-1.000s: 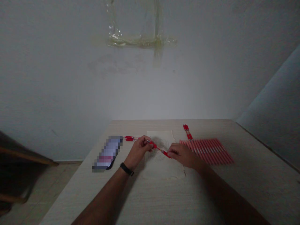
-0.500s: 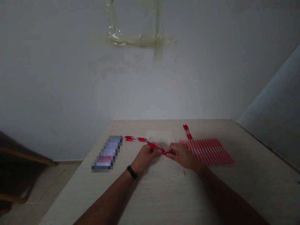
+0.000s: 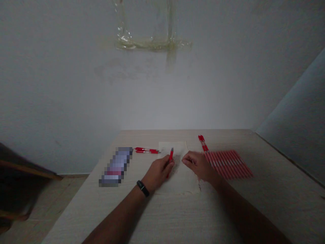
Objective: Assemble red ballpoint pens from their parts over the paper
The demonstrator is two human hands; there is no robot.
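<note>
My left hand point(image 3: 157, 172) is closed around a red pen point(image 3: 171, 154), whose silvery end points up and away from me. Part of the barrel is covered by the fingers. To its right, apart from the pen, my right hand point(image 3: 196, 164) has its fingertips pinched together; whatever might be between them is too small to make out. Both hands are above a pale, rough-edged sheet point(image 3: 175, 187) with a dark smudge on it. Two red pens point(image 3: 147, 150) lie side by side beyond my left hand.
Beside my right hand lies a row of several red refills or slim pens point(image 3: 231, 165). Two more red pens point(image 3: 203, 145) rest behind it. A blurred-out phone point(image 3: 116, 166) is at the left of the wooden table point(image 3: 162, 223). A wall point(image 3: 188, 101) rises behind.
The hands have moved apart after meeting at the pen. The pen, earlier slanted between both hands, now stands more upright in my left hand alone.
</note>
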